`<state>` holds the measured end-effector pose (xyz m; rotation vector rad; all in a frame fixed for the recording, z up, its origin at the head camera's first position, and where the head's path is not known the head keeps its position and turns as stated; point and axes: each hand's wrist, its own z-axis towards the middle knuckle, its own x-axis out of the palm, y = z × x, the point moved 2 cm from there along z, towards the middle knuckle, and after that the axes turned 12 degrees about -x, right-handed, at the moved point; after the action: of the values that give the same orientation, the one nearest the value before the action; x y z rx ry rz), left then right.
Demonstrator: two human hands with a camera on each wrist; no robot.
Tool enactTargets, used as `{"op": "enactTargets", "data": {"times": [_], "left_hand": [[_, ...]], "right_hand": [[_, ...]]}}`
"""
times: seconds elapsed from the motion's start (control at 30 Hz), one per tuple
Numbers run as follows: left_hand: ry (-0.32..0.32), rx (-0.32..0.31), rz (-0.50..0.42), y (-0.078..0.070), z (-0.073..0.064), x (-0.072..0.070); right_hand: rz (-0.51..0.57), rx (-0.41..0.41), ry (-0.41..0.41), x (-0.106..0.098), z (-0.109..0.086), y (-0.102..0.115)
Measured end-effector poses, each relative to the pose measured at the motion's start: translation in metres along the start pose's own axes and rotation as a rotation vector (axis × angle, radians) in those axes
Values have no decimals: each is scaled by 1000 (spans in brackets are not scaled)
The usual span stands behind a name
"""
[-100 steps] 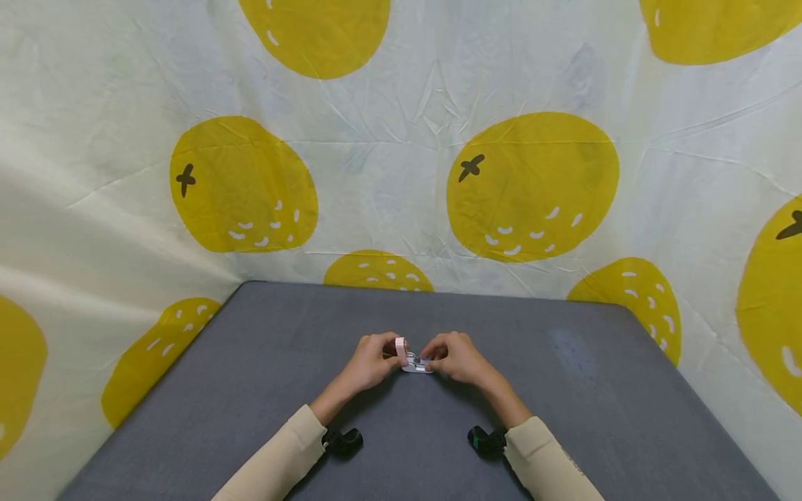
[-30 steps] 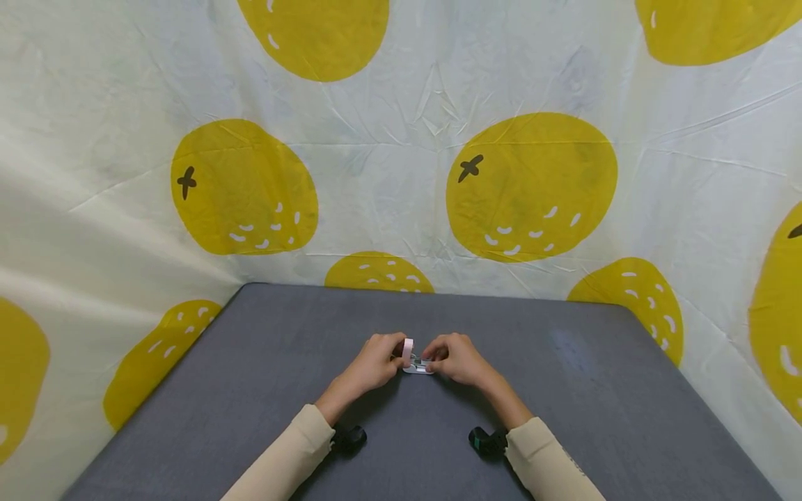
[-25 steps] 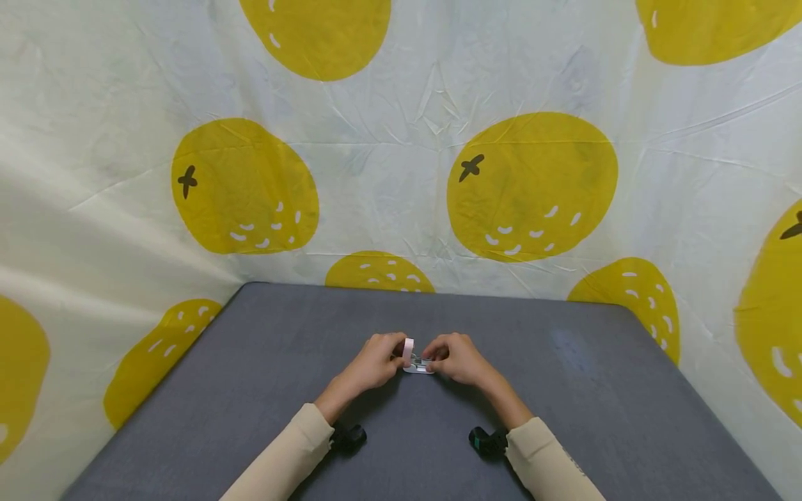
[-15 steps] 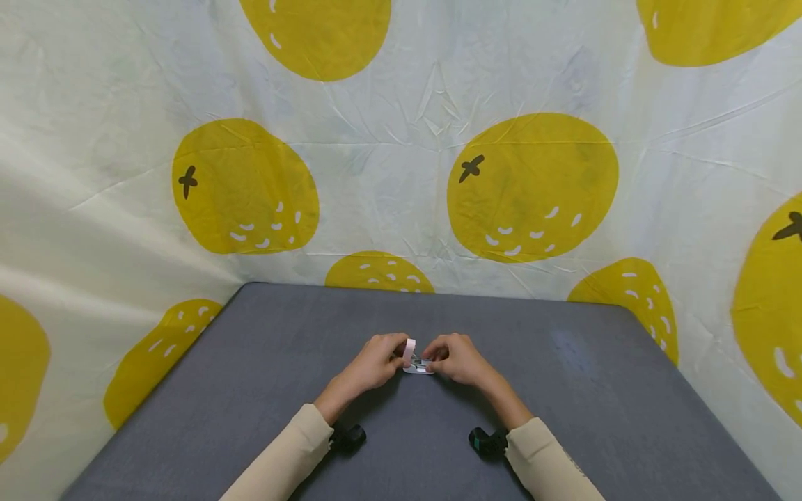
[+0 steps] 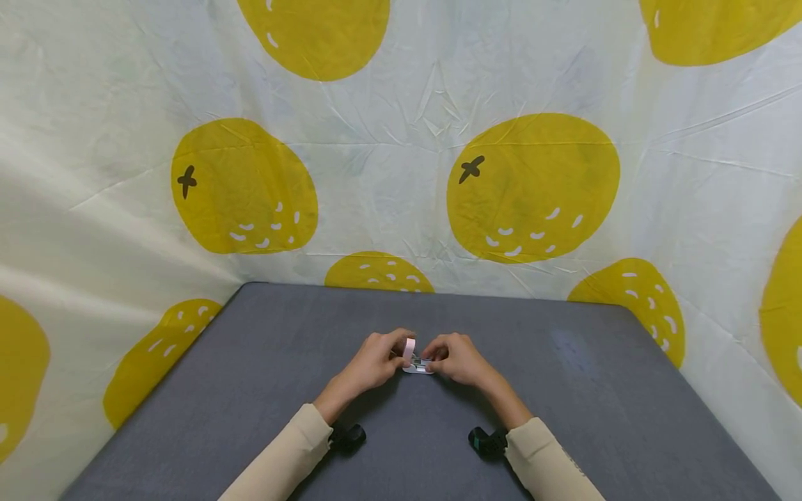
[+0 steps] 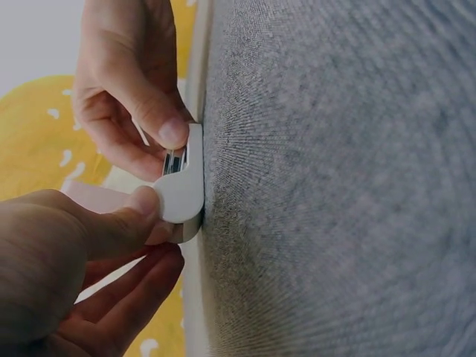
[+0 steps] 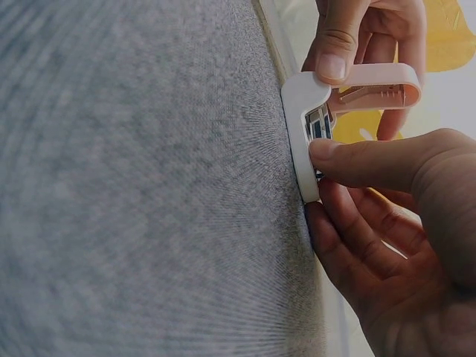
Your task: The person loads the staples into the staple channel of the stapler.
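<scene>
A small stapler with a white base (image 7: 295, 119) stands on the grey table between both hands. Its pink lid (image 7: 383, 73) is swung up, and spring-like metal shows inside. A metal staple magazine (image 7: 318, 124) lies exposed along the base. My left hand (image 5: 374, 360) pinches the hinge end; its thumb presses the white side in the left wrist view, while the fingertips sit opposite. At the other end my right hand (image 5: 462, 358) grips the stapler, thumb on the magazine and fingers behind it. These fingers partly hide the front end.
The grey table (image 5: 401, 452) stretches out on all sides of the hands. A white curtain (image 5: 382, 188) printed with large yellow fruit hangs behind and beside it. Black devices are worn at both wrists.
Since the earliest frame, my left hand has shifted slightly right and the pink lid leans further right. Lately my left index finger has lifted a little. The right hand stays put.
</scene>
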<state>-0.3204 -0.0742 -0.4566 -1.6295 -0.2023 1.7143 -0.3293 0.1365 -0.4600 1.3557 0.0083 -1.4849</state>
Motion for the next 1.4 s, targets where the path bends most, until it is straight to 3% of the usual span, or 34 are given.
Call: {"op": "enactTargets", "data": {"times": [0.27, 0.63, 1.4], "left_hand": [[-71, 5, 21, 0, -2, 0], [-28, -23, -23, -2, -3, -1], [-48, -10, -39, 0, -4, -1]], "right_hand": [[8, 5, -7, 1, 1, 1], [18, 1, -6, 4, -1, 1], [-15, 9, -15, 5, -2, 2]]}}
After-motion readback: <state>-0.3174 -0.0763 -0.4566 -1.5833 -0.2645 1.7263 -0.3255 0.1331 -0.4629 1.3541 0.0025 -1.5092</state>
